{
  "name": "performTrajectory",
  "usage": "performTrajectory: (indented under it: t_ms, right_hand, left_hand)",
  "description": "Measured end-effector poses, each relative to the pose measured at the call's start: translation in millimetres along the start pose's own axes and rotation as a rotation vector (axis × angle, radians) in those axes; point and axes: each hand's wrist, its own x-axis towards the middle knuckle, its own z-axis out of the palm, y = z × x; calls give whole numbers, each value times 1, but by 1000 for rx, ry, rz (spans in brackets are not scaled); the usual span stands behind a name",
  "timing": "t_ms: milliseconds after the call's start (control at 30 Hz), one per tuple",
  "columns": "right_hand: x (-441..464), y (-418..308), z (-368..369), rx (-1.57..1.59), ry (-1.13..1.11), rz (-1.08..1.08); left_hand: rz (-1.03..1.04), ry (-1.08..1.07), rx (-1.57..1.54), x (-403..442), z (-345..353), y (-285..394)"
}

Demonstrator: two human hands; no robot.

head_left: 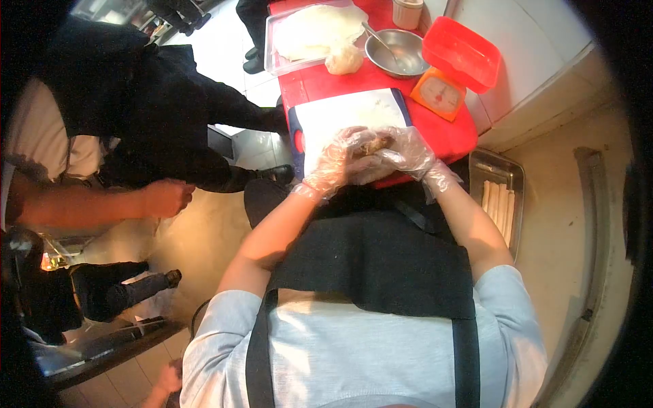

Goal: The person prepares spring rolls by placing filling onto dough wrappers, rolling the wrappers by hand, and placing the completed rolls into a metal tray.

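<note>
Both my hands wear clear plastic gloves and meet over the near edge of a white cutting board point(340, 112) with dark blue ends. My left hand point(335, 158) and my right hand point(410, 151) are curled around a brownish lump of food point(374, 145). Most of the lump is hidden by the fingers, so its exact kind does not show. Beyond the board, a clear plastic tray point(271, 58) holds pale, thin round wrappers point(316, 32). A pale lump in a plastic bag point(344, 60) sits at that tray's corner.
On the red table point(445, 139) are a metal bowl point(411, 62) with a spoon, an orange scale point(440, 95), a red plastic container point(462, 54) and a whitish tub point(407, 12). At right, a metal tray point(518, 197) holds several pale rolls point(500, 207). Other people stand at left, one arm point(102, 204) near.
</note>
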Motion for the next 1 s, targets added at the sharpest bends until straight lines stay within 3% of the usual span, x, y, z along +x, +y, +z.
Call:
performTrajectory:
  t_ms: [33,133,200,267,333,400,467,500,533,600,733,833,1000]
  right_hand:
    - [0,3,4,193,-38,34]
    - [0,3,7,-203,-4,-152]
    - [-5,14,13,-247,6,-165]
    - [-7,19,16,-236,28,-164]
    - [-3,19,9,-207,-56,-92]
    - [1,18,4,-169,-65,-26]
    - [4,15,0,-123,4,36]
    - [11,14,0,-419,45,-161]
    - [15,12,3,-501,-48,-134]
    - [21,9,7,-668,-228,-80]
    - [13,37,21,-539,-119,-94]
    - [16,18,13,-255,-81,-126]
    - [21,13,22,-427,-190,-72]
  left_hand:
    - [0,10,-76,0,4,0]
    - [48,-12,-36,0,10,-12]
    - [-8,-24,26,-8,19,-36]
    - [-146,-7,-329,-14,9,-37]
    - [-101,4,-395,-17,-1,-38]
    - [125,9,-168,-16,-10,-38]
    - [134,68,81,-14,-18,-25]
    - [62,39,60,-12,-20,-17]
    - [-10,12,40,-8,-23,-8]
    - [-292,-157,-291,3,-22,14]
    - [-78,-124,50,-7,-4,-39]
    - [-162,-158,83,-5,-24,-4]
    - [-345,-40,-192,-22,-23,-19]
